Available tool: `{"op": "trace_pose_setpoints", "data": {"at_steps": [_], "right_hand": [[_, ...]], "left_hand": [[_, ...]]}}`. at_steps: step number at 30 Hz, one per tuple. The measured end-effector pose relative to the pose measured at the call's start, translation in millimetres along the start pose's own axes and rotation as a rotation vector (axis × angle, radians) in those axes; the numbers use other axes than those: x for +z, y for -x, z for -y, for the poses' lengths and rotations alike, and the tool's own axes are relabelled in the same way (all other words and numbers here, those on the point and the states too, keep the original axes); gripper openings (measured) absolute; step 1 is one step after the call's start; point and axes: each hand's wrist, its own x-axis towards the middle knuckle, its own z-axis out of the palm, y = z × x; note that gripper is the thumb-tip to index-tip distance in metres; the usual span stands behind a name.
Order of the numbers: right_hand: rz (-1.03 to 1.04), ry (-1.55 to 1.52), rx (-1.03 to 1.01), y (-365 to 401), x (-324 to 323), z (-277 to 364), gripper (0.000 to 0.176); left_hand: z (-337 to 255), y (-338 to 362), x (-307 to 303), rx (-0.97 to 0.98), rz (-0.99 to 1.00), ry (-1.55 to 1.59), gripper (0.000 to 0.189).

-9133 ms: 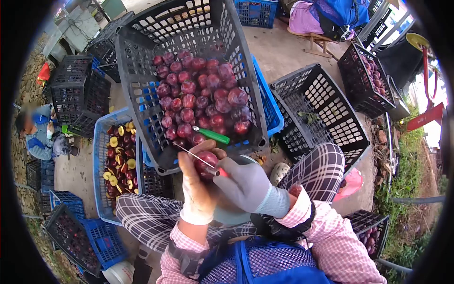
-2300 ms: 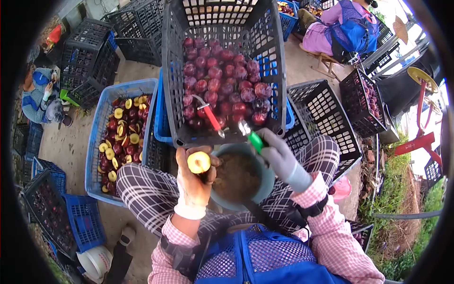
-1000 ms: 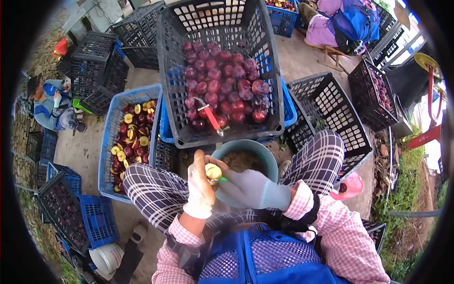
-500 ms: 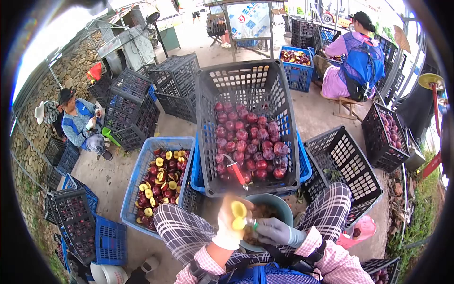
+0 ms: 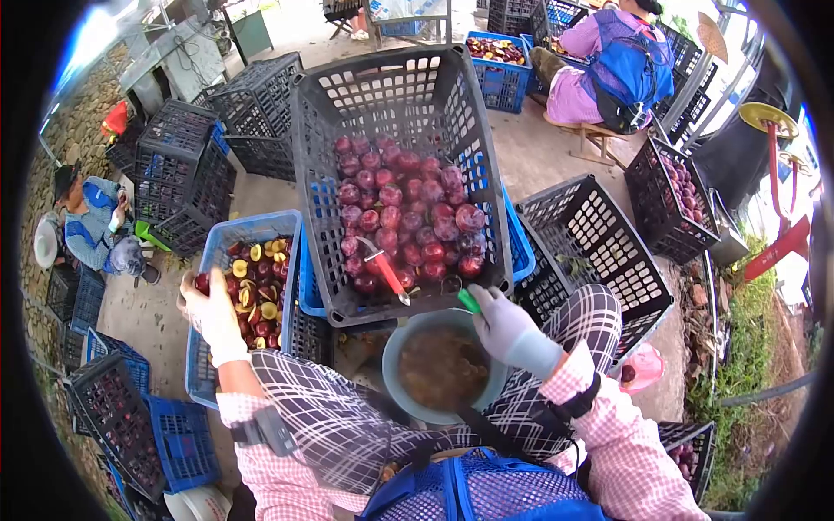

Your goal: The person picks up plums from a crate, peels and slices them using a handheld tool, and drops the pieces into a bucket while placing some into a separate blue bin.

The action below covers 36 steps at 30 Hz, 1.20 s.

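Observation:
My left hand (image 5: 211, 317), in a white glove, reaches over the near-left rim of a blue crate (image 5: 193, 365) of cut plums (image 5: 263, 295). Between its thumb and fingers is a dark red plum piece (image 5: 202, 284). My right hand (image 5: 508, 328), in a grey glove, is closed around a green-handled pitting tool (image 5: 468, 301), whose thin curved tip points at the black crate's near edge. Whole plums (image 5: 408, 217) fill the lower part of that black crate (image 5: 317, 174). On them lies a red-handled knife (image 5: 388, 273). Below my right hand sits a teal bucket (image 5: 395, 369) with brownish contents.
An open black crate (image 5: 608, 252) lies tilted at my right, beside a crate of plums (image 5: 678, 195). Stacked black crates (image 5: 178, 165) stand at left. One person (image 5: 621, 65) sits at back right, another (image 5: 91, 221) at far left.
My left hand has moved from above the bucket to the blue crate at left; the yellow halves no longer show in it. My right hand has moved up toward the black crate. The view has shifted.

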Motion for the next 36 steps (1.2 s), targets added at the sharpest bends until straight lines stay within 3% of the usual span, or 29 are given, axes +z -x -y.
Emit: {"op": "trace_pose_setpoints", "data": {"at_steps": [1, 2, 3, 4, 6, 7, 9, 10, 13, 14, 16, 18, 20, 21, 22, 25, 26, 28, 30, 31, 32, 33, 35, 36], "right_hand": [[0.012, 0.029, 0.031, -13.8, -0.5, 0.0, 0.038], [0.012, 0.027, 0.036, -25.1, 1.4, 0.5, 0.038], [0.028, 0.056, 0.004, -35.6, 3.7, 1.2, 0.043], [0.047, 0.085, -0.031, -46.4, 5.7, 2.9, 0.048], [0.114, 0.125, -0.044, -60.9, 8.0, 14.7, 0.042], [0.103, 0.12, -0.057, -65.1, 10.1, 19.8, 0.038], [0.038, 0.068, -0.097, -67.6, 13.9, 24.7, 0.031], [0.045, 0.064, -0.106, -69.4, 16.3, 23.2, 0.031], [-0.023, -0.023, -0.098, -74.6, 17.5, 20.0, 0.027], [-0.026, -0.036, -0.096, -75.6, 16.2, 20.2, 0.027], [-0.112, -0.245, -0.129, -79.3, 15.3, 18.2, 0.026], [-0.105, -0.614, -0.029, -82.9, 24.7, 7.6, 0.031], [0.115, -1.186, 0.235, -88.9, 11.5, -0.1, 0.029], [0.094, -1.217, 0.237, -92.6, -0.8, 2.6, 0.027], [0.074, -1.261, 0.315, -92.4, -18.6, 9.4, 0.025], [-0.209, -1.404, 0.308, -89.5, -47.6, 9.5, 0.026], [-0.362, -1.376, 0.333, -89.8, -48.7, 9.6, 0.026], [-0.45, -1.372, 0.395, -84.5, -73.6, 13.4, 0.027], [-0.435, -1.555, 0.3, -75.7, -72.1, 2.9, 0.03], [-0.356, -1.367, 0.272, -75.7, -77.2, 2.2, 0.034], [-0.352, -1.379, 0.268, -74.6, -79.5, 2.9, 0.034], [-0.264, -1.378, 0.282, -72.6, -80.5, 3.6, 0.035], [-0.114, -1.356, 0.256, -70.2, -81.8, 1.6, 0.037], [-0.067, -1.37, 0.333, -68.4, -84.7, 4.2, 0.036]], "left_hand": [[3.3, 7.3, 4.9, 0.122, -0.108, -0.037, 0.052], [-24.1, 22.0, -3.6, 0.158, -0.05, 0.038, 0.05], [-36.2, 44.3, 6.7, 0.274, 0.028, 0.305, 0.049], [-45.7, 65.3, 21.2, 0.45, 0.057, 0.21, 0.047], [-103.5, 112.0, 24.5, 0.412, 0.589, 0.313, 0.045], [-100.2, 131.0, 54.8, 0.693, 0.544, 0.288, 0.048], [-95.4, 167.1, 95.7, 0.614, 0.825, 0.035, 0.058], [-91.7, 176.4, 110.0, 0.557, 0.885, -0.019, 0.048], [-95.1, 178.1, 117.2, 0.598, 0.846, 0.041, 0.033], [-100.1, 176.8, 111.1, 0.52, 0.796, 0.213, 0.028], [-120.3, 175.9, 90.4, 0.427, 0.7, 0.484, 0.023], [-131.9, 183.9, 76.0, 0.579, 0.737, 0.697, 0.027], [-159.1, 184.4, 58.0, 0.68, 0.987, 0.737, 0.031], [-168.5, 176.8, 58.6, 0.846, 0.988, 0.776, 0.033], [-179.5, 164.3, 54.4, 0.79, 1.255, 0.787, 0.037], [-191.6, 133.1, 67.7, 0.385, 1.675, 1.016, 0.045], [-192.2, 117.9, 73.1, 0.092, 1.773, 1.07, 0.043], [-199.2, 96.0, 114.2, -0.032, 1.514, 1.281, 0.041], [-209.6, 65.5, 171.4, 0.043, 1.188, 1.087, 0.035], [-212.4, 47.1, 198.3, 0.195, 1.022, 0.807, 0.033], [-212.8, 29.5, 224.6, 0.336, 0.845, 0.527, 0.031], [-208.4, 15.0, 257.6, 0.342, 0.838, 0.517, 0.031], [-193.5, -9.7, 314.7, 0.628, 0.455, 0.006, 0.029], [-193.7, -14.5, 316.5, 0.678, 0.466, -0.137, 0.032]]}}
